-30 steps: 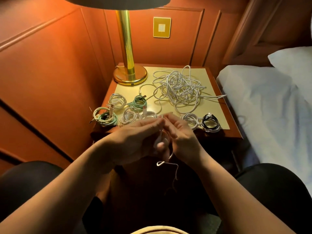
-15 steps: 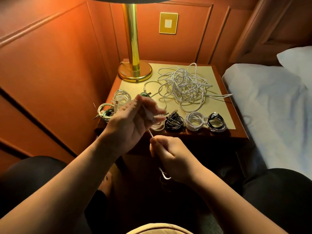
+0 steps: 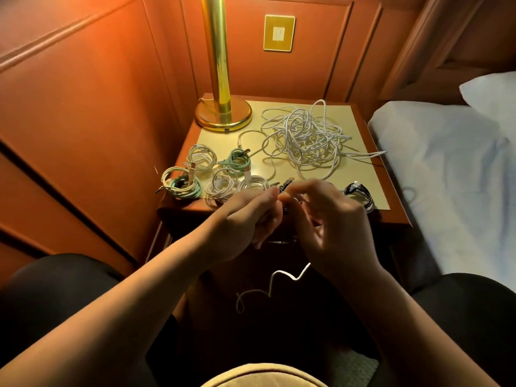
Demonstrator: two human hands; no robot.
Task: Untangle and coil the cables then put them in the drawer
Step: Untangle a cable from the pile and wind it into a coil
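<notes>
Both hands meet right at the front edge of the surface (image 3: pixel 360 127). The left hand (image 3: pixel 245 216) and right hand (image 3: pixel 332 222) each have a pinching grip on a thin white cable (image 3: pixel 275 277), fingertips nearly touching, its loose end dangling in squiggles below. Just behind them sit finished coils: white and teal coils (image 3: pixel 212 174) on the left, a black coil (image 3: pixel 358 192) on the right. The big tangled pile (image 3: pixel 304 138) lies further back, beside the brass lamp (image 3: pixel 222 107).
</notes>
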